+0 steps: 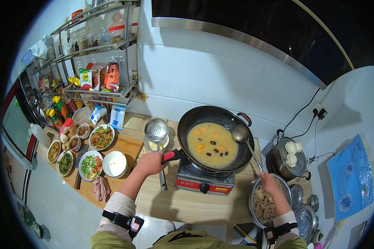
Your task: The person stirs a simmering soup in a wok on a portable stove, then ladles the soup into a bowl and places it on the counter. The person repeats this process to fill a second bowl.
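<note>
A black wok (216,113) stands tilted on the portable gas stove (204,182). In it lies a yellowish broth (212,133) with orange chunks and several dark red pieces that look like dates. My left hand (151,163) grips the wok's red and black handle (172,155). The metal ladle (240,133) has its handle in my right hand (269,183), while its bowl hangs over the wok's right side. Just left of the wok, a perforated skimmer (156,129) rests across a small bowl (148,144), with its handle passing by my left hand.
Below my right forearm is a metal basin (255,214) of brownish pieces. A steamer pot (272,155) with white buns stands behind it. On the left, a cutting board (129,144) carries a cleaver (78,179), a cloth (101,189), a white bowl (114,164) and several filled dishes. A rack (96,51) holds packets.
</note>
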Demonstrator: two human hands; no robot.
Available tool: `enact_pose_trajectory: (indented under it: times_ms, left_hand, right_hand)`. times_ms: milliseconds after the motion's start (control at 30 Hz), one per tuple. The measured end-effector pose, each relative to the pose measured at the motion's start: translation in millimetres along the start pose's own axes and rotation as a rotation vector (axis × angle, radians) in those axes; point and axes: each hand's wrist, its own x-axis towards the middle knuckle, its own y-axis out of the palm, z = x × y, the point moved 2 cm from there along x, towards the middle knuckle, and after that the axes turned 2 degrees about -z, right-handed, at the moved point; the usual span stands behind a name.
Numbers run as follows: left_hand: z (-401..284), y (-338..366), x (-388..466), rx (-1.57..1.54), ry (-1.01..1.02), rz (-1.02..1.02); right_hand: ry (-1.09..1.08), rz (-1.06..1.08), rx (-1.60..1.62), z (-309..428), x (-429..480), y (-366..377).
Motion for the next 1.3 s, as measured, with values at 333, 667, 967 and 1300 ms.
enact_pose_trajectory:
  times_ms: [333, 667, 967, 1300]
  left_hand:
    - [-4, -4, -1, 0.008, 0.070, -0.060]
    - [-83, 66, -8, -0.188, 0.725, -0.272]
    - [-113, 183, 14, -0.218, 0.180, 0.376]
    - [-115, 190, 2, -0.339, 0.005, 0.278]
  right_hand:
    - [0.125, 0.127, -0.009, 13, -3, -11]
    - [0.097, 0.099, -0.093, 25, -7, -18]
    - [0.167, 0.101, -0.077, 19, -8, -19]
    - [0.077, 0.072, 0.039, 16, -6, -16]
